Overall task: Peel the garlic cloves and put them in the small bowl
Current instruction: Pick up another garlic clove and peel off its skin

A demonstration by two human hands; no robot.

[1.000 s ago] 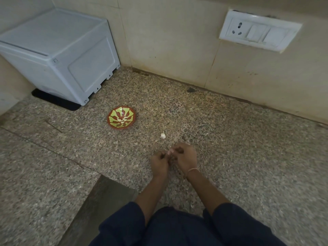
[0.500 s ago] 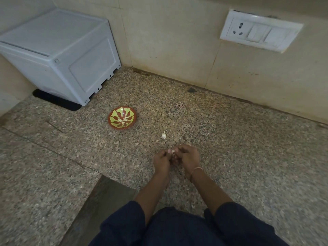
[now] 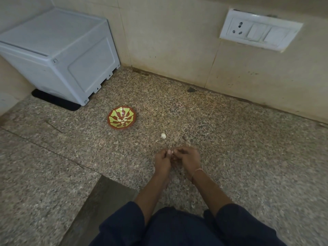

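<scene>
Item: one garlic clove (image 3: 169, 151), which we pinch between our curled left hand (image 3: 162, 161) and right hand (image 3: 188, 159). Small bowl (image 3: 116, 112): holds peeled cloves (image 3: 123, 119). Loose clove (image 3: 163, 135): lies on counter (image 3: 230, 139).

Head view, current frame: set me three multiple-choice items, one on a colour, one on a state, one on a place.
1. What colours show inside the small bowl?
A) blue and white
B) yellow-green on red-brown
C) plain black

2. How are the left hand and right hand?
A) spread flat and apart
B) fingers curled, pinching a small pale clove between them
C) hanging apart, holding nothing

3. Where is the loose garlic piece?
A) inside the bowl
B) on the counter, between bowl and hands
C) in the left hand

Answers: 1 B, the petal pattern is yellow-green on a red-brown ground. 2 B, both hands' fingertips meet on the pale bit, which is likely a clove though small in view. 3 B, it lies on the speckled stone, apart from both the bowl and the hands.
</scene>
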